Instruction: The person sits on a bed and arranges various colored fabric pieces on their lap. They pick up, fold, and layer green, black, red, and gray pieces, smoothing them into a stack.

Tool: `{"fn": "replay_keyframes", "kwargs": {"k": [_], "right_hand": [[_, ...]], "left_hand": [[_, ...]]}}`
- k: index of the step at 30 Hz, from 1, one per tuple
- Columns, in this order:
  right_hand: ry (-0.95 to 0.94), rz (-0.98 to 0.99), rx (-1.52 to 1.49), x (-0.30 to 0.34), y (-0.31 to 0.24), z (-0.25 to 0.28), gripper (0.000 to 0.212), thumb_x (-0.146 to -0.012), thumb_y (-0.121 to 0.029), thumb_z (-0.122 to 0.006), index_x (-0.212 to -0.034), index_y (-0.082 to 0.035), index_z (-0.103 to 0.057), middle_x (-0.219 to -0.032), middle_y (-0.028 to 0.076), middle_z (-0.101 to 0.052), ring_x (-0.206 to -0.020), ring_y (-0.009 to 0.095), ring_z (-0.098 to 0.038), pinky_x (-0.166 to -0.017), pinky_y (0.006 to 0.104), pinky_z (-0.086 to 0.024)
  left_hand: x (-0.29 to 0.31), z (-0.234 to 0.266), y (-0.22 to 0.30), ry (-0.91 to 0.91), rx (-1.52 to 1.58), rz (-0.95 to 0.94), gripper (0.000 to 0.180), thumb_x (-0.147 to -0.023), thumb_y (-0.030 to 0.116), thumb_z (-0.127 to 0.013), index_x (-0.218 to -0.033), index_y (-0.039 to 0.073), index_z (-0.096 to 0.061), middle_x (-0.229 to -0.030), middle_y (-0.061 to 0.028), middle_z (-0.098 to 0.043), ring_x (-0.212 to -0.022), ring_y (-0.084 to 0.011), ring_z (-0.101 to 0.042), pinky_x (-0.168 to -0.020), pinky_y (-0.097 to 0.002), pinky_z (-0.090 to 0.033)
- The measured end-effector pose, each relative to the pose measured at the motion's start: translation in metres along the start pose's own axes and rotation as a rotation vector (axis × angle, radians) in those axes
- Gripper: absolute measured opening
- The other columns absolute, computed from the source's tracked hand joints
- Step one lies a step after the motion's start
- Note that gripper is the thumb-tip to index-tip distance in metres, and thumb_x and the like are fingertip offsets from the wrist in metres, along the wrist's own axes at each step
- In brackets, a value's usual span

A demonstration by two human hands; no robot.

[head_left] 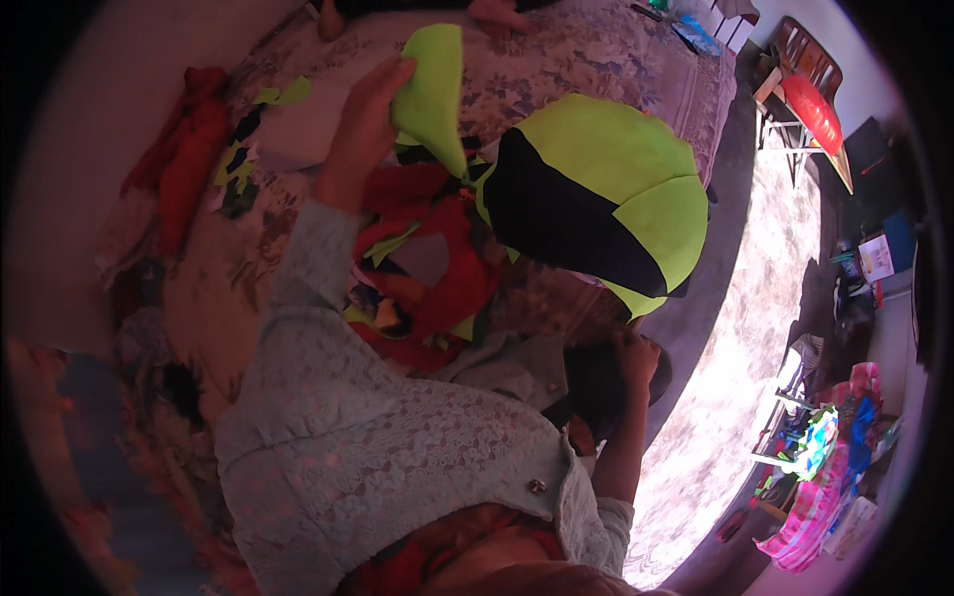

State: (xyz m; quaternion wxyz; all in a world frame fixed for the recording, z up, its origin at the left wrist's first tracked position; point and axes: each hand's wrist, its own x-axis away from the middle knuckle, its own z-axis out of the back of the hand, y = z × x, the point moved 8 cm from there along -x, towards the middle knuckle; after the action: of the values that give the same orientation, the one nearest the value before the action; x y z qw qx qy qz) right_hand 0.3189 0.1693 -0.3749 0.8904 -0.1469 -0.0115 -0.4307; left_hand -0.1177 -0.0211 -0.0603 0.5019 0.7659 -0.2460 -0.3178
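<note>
My left hand (366, 117) is raised on the left, its fingers closed on the edge of a lime green fabric piece (433, 91) that hangs to a point. Right of it is a large rounded fabric piece (614, 164) sewn from lime green and black panels, bulging like a cap or a ball. My right hand (637, 360) is under its lower corner, fingers curled and partly in shadow, seemingly gripping that edge. Below the left hand, a red cloth (467, 273) lies in front of me with lime and dark scraps on it.
Lime offcuts (286, 92) and a red garment (189, 164) lie on the flowered bedspread (586, 60) to the left. Another person's bare foot or hand (500, 14) shows at the far edge. A chair with a red item (813, 111) and a pink checked cloth (810, 517) are right.
</note>
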Motion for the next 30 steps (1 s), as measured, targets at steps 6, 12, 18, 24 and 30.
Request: {"fn": "replay_keyframes", "kwargs": {"k": [6, 12, 18, 24, 30], "right_hand": [[0.055, 0.023, -0.037, 0.003, 0.001, 0.002, 0.034, -0.09, -0.043, -0.053, -0.11, -0.019, -0.068, -0.097, 0.015, -0.069, -0.097, 0.031, -0.063, -0.093, 0.0436, -0.041], [0.012, 0.008, 0.033, 0.001, -0.004, 0.005, 0.035, -0.089, -0.044, -0.054, -0.107, -0.018, -0.069, -0.098, 0.015, -0.069, -0.098, 0.031, -0.063, -0.092, 0.0429, -0.041], [0.156, 0.045, 0.0, 0.007, 0.001, 0.001, 0.035, -0.089, -0.044, -0.054, -0.106, -0.018, -0.07, -0.096, 0.014, -0.07, -0.097, 0.03, -0.063, -0.094, 0.0425, -0.04], [0.105, 0.016, 0.035, 0.003, -0.001, 0.002, 0.037, -0.088, -0.044, -0.054, -0.106, -0.016, -0.071, -0.095, 0.015, -0.07, -0.097, 0.03, -0.064, -0.094, 0.0427, -0.04], [0.022, -0.003, -0.089, 0.001, -0.012, 0.019, 0.037, -0.088, -0.045, -0.054, -0.107, -0.017, -0.07, -0.096, 0.016, -0.07, -0.099, 0.03, -0.064, -0.095, 0.0428, -0.039]], "left_hand": [[-0.019, -0.106, 0.01, -0.368, 0.217, 0.033, 0.035, -0.098, 0.026, -0.051, -0.123, 0.0, -0.054, -0.11, -0.0089, -0.064, -0.1, -0.0183, -0.063, -0.088, -0.0333, -0.051], [-0.01, -0.176, -0.034, -0.487, 0.559, 0.202, 0.032, -0.098, 0.026, -0.053, -0.12, 0.003, -0.056, -0.11, -0.0066, -0.064, -0.099, -0.0174, -0.063, -0.087, -0.0336, -0.051], [0.025, -0.157, -0.151, -0.298, 0.16, 0.554, 0.031, -0.095, 0.019, -0.054, -0.119, 0.0, -0.056, -0.108, -0.0084, -0.063, -0.097, -0.0194, -0.062, -0.084, -0.0342, -0.052], [0.027, -0.158, -0.135, -0.446, -0.25, 0.437, 0.043, -0.084, 0.007, -0.063, -0.124, -0.003, -0.05, -0.107, -0.0115, -0.063, -0.096, -0.0184, -0.062, -0.083, -0.0323, -0.05], [0.031, -0.155, -0.14, -0.547, -0.41, 0.3, 0.054, -0.083, -0.001, -0.061, -0.133, -0.003, -0.04, -0.114, -0.0116, -0.058, -0.101, -0.0174, -0.059, -0.087, -0.0314, -0.048]]}}
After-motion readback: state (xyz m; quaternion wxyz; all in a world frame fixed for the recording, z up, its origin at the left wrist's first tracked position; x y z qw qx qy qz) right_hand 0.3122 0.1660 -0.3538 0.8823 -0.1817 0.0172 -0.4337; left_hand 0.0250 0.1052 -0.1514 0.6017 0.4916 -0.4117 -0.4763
